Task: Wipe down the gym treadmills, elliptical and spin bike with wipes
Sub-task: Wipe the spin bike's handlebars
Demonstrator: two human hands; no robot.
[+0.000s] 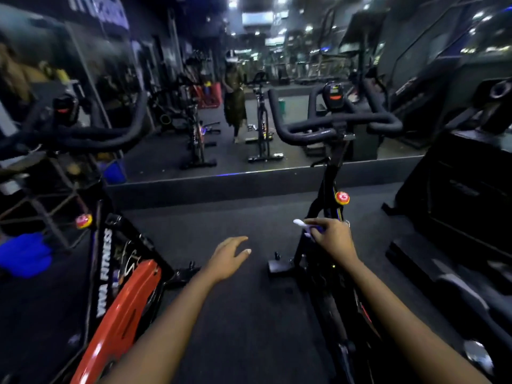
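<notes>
A dim gym with a dark rubber floor (235, 217) and a wall mirror (221, 120) along its far edge, the glass throwing back rows of machines, ceiling lights and a standing person with a headset. Two spin bikes face the mirror. The left spin bike (116, 286), at the floor's left edge, has a red flywheel guard, a frame lettered "VIVA FITNESS", a red-and-yellow knob and black handlebars that are blurred. The right spin bike (329, 189) stands right of centre, its black handlebars (338, 123) carrying a small console (333, 95) with a red strip, and a red-and-yellow knob (342, 198) on its upright frame. A blue cloth-like bundle (25, 254) lies at the far left, and a large black machine (457, 189) fills the right edge. Both bare arms reach forward from the bottom of the view. The right hand (332, 235) rests against the right spin bike's frame just below the knob, palm down, its fingers (314, 225) pinched on a white wipe (300, 223) that pokes out to the left and touches the frame. The left hand (228, 254) hangs in the air above the floor between the two bikes, palm turned inward, fingers spread loosely apart and holding nothing.
</notes>
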